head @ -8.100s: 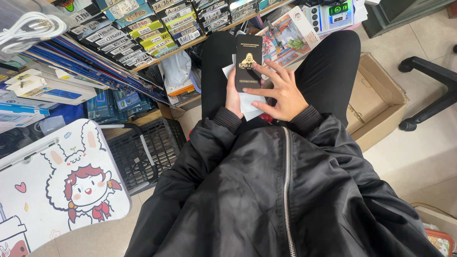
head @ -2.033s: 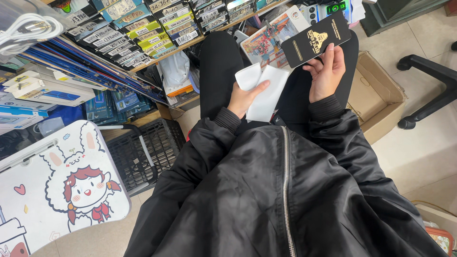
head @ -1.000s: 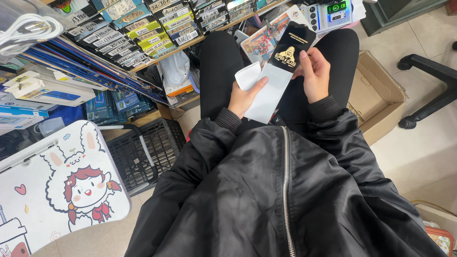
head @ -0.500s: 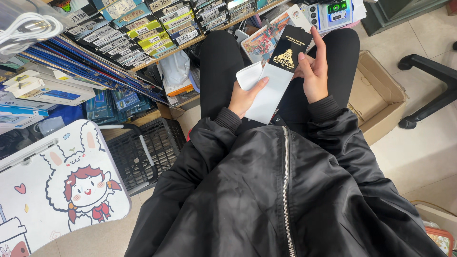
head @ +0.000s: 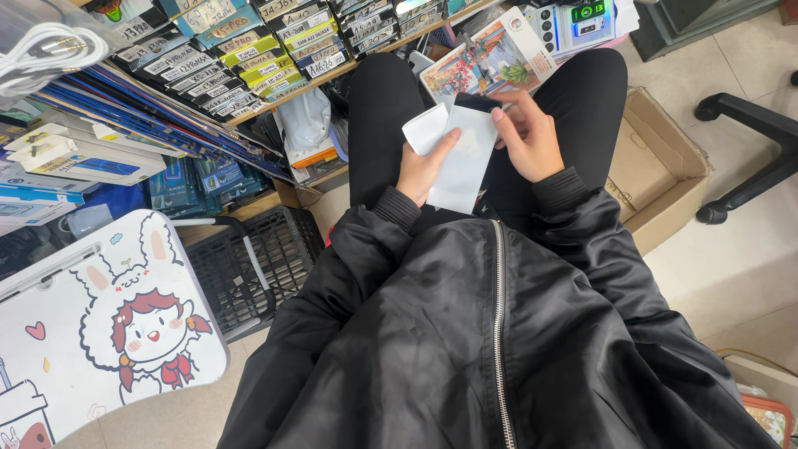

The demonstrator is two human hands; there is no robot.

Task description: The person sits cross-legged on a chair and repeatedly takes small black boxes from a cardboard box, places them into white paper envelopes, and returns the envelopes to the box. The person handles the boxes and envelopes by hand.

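Over the lap: left hand [head: 420, 166] pinching white envelope [head: 461, 162] from its left edge, long axis running near to far. Right hand [head: 528, 137] closed on dark card [head: 475, 102] at the far end, half tucked inside.

Both forearms in black sleeves reach toward twelve o'clock over the lap. The left hand [head: 420, 169] closes its grip, thumb pointing to one o'clock; the right hand [head: 529, 137] pinches with curled fingers.
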